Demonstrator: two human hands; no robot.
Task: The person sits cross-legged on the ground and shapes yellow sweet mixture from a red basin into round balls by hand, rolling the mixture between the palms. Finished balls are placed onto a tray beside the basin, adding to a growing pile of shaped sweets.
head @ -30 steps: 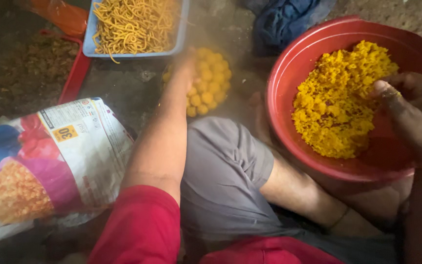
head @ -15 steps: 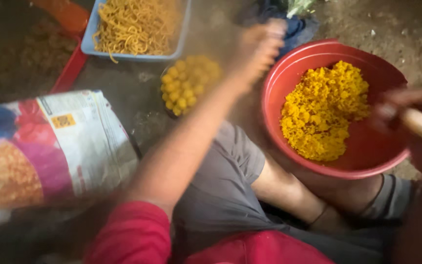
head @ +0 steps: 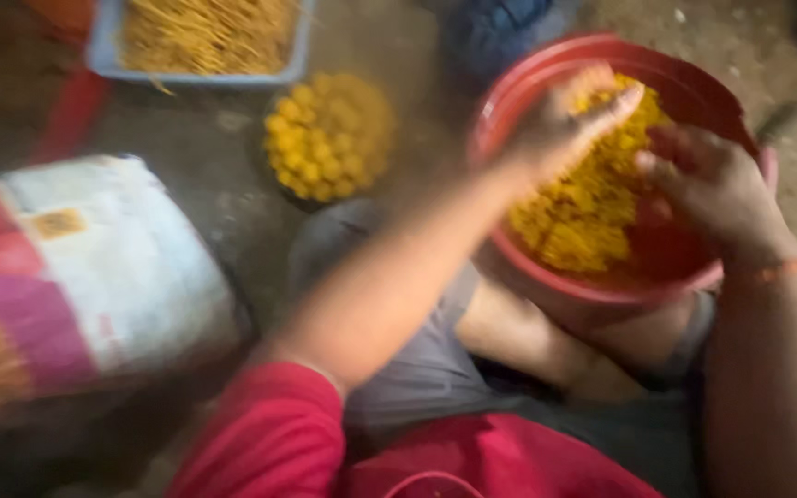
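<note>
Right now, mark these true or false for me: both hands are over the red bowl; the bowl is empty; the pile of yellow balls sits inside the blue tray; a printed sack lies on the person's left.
1. Both hands are over the red bowl. True: the left hand and the right hand are both above it.
2. The bowl is empty. False: it holds a yellow crumbly mix.
3. The yellow balls sit inside the blue tray. False: they lie on the ground below the tray, which holds thin yellow strands.
4. A printed sack lies on the person's left. True.
</note>
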